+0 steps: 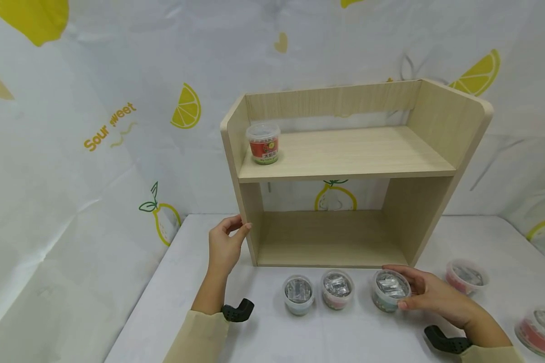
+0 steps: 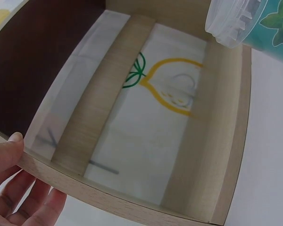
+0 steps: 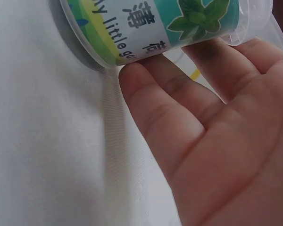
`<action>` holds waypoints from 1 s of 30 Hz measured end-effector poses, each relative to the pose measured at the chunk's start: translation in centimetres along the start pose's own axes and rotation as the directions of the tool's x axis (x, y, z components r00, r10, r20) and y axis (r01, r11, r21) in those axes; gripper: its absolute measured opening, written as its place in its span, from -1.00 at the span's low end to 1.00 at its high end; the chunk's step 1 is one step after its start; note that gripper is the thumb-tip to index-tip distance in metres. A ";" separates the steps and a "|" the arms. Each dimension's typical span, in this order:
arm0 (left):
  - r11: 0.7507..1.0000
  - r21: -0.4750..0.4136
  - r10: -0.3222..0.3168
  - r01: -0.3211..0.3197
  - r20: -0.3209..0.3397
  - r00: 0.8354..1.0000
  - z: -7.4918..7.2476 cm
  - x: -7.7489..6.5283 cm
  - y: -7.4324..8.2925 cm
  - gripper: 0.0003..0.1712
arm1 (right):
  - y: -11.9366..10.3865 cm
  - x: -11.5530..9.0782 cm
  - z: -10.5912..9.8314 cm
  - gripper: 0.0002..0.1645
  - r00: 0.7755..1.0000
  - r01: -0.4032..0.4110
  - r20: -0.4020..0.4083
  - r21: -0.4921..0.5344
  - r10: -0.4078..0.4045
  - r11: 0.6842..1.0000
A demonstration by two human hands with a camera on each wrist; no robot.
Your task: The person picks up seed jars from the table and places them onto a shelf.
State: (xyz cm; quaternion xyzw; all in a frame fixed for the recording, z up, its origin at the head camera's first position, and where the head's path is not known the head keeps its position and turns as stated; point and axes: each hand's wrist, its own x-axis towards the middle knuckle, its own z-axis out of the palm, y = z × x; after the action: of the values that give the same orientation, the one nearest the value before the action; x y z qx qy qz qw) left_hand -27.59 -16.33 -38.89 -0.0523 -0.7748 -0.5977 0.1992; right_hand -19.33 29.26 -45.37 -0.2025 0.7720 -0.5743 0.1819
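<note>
A two-tier wooden shelf (image 1: pixel 345 154) stands on the white table. My left hand (image 1: pixel 227 244) pinches the front edge of its left side panel, thumb (image 2: pixel 7 150) on the inner face and fingers outside. My right hand (image 1: pixel 436 297) holds a clear-lidded plastic tub (image 1: pixel 390 291) in front of the shelf's right end, with thumb and fingers on opposite sides. In the right wrist view the tub's teal label (image 3: pixel 193 21) shows green mint leaves. Left of it stand a pink-labelled tub (image 1: pixel 337 290) and a pale-labelled tub (image 1: pixel 298 296).
A red-labelled tub (image 1: pixel 264 144) sits at the left end of the upper tier. To the right of my right hand are a pink tub (image 1: pixel 467 277) and a red-labelled tub (image 1: pixel 542 330). A lemon-print sheet (image 1: pixel 118 201) hangs behind the table.
</note>
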 end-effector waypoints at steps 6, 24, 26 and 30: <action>1.000 0.000 -0.010 0.010 0.005 1.000 0.0 0.0 0.0 -0.62 | -0.3 -0.1 0.1 -0.19 0.999 0.031 -0.023 -0.010 -0.032 0.999; 1.000 0.016 -0.016 0.016 0.005 1.000 0.0 0.0 -0.2 -0.62 | -1.4 -0.3 0.2 -0.18 0.996 -0.013 -0.084 -0.026 0.011 1.000; 1.000 0.016 -0.016 0.016 0.005 1.000 0.0 0.0 -0.1 -0.62 | -1.6 -0.3 0.3 -0.18 0.995 -0.026 -0.094 -0.029 0.023 0.999; 1.000 0.016 -0.015 0.015 0.005 1.000 0.0 0.0 -0.1 -0.62 | -1.9 -0.5 0.3 -0.18 0.994 -0.030 -0.110 -0.034 0.026 0.999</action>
State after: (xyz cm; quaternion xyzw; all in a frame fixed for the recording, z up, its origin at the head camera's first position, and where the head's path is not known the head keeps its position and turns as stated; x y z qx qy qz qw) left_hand -27.65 -16.34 -38.96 -0.0466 -0.7803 -0.5929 0.1932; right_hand -18.60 28.81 -43.64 -0.1629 0.7938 -0.5680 0.1437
